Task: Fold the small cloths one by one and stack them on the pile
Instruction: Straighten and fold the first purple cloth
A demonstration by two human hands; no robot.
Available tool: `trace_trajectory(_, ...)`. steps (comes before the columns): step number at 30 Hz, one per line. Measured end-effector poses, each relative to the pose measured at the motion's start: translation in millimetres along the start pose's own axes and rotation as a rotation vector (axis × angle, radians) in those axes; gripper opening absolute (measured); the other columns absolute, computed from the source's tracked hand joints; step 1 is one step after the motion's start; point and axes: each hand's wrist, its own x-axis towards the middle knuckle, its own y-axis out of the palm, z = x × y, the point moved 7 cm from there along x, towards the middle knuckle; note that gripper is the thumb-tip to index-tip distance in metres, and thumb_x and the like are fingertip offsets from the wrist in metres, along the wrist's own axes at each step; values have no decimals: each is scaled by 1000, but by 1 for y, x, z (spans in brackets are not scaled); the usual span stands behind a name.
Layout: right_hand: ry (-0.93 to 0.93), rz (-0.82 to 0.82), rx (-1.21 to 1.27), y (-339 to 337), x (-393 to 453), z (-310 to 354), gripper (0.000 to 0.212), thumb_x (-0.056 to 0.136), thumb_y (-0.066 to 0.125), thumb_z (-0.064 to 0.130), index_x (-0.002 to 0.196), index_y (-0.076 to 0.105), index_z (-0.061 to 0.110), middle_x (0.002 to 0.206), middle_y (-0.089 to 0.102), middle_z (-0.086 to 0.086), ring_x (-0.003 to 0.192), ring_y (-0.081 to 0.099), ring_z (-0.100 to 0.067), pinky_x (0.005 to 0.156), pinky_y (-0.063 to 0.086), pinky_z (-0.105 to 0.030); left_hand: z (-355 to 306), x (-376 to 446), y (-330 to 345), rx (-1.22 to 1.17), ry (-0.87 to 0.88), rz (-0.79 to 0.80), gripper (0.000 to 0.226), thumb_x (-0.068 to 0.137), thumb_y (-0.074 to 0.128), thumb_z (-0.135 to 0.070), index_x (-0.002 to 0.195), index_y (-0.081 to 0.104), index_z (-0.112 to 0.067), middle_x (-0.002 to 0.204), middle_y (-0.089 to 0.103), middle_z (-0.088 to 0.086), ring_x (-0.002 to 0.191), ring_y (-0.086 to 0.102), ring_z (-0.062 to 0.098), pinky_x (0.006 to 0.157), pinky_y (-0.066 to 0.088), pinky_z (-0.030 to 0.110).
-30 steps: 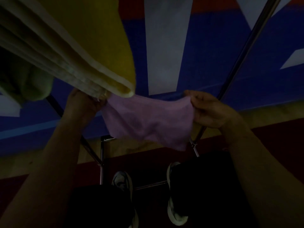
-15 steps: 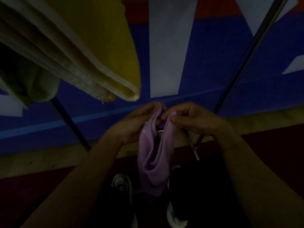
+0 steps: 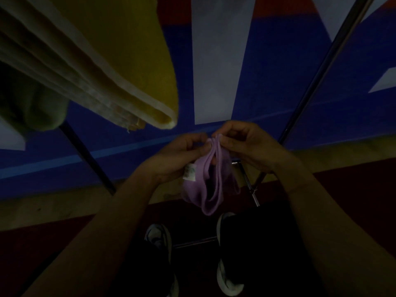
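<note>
Both hands have drawn closer together since half a second ago, and the purple cloth's top corners now meet between them, where a second ago it was stretched wide.

Largest in view, the pile of folded cloths (image 3: 102, 67) fills the upper left of the frame, a yellow one on top and pale layers beneath, its corner pointing toward the centre. A green cloth (image 3: 36, 110) bulges at the far left edge just below it. Behind runs a blue, white and red floor (image 3: 278, 82), crossed by a dark metal rod (image 3: 334, 58) at the upper right.

At the centre, the left hand (image 3: 177, 159) pinches the purple cloth (image 3: 211, 185) at its top edge with curled fingers, and the right hand (image 3: 248, 144) pinches the same edge from the other side. From this grip the cloth hangs in loose loops, well apart from the pile. A small white label (image 3: 189, 172) sticks out at its left side, beside the left palm.

Two shoes (image 3: 225, 254) show at the bottom centre.
</note>
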Motion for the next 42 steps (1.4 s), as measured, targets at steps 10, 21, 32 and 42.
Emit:
trace_trajectory(10, -1, 29, -26, 3, -1, -1, 31, 90, 62, 19, 120, 69, 17, 123, 69, -6, 119, 63, -24, 105, 46, -44, 8, 4, -3, -35, -45, -20, 38, 87, 61, -24, 118, 62, -2, 97, 74, 7, 79, 70, 12, 65, 58, 22)
trace_trajectory(21, 86, 97, -175, 13, 0, -16, 33, 90, 60, 25, 121, 66, 18, 120, 71, 1, 115, 65, -15, 101, 50, -31, 12, 1, -12, 100, -95, -32, 34, 90, 59, -14, 122, 62, -3, 110, 72, 11, 99, 70, 19, 88, 59, 31)
trace_trajectory(32, -85, -74, -409, -8, 9, -8, 12, 92, 67, 20, 103, 69, 24, 106, 67, 1, 105, 63, -15, 99, 49, -30, 3, 9, -29, 505, -45, -229, 61, 74, 68, -68, 119, 56, -28, 120, 63, -2, 108, 62, 11, 72, 54, 21)
trace_trajectory(42, -63, -188, -400, -35, 4, -9, 7, 89, 70, 21, 96, 69, 24, 93, 71, 9, 94, 68, -11, 87, 51, -25, 12, 3, -25, 852, 55, -57, 37, 98, 60, -35, 131, 50, -24, 124, 61, -6, 112, 60, 6, 96, 52, 33)
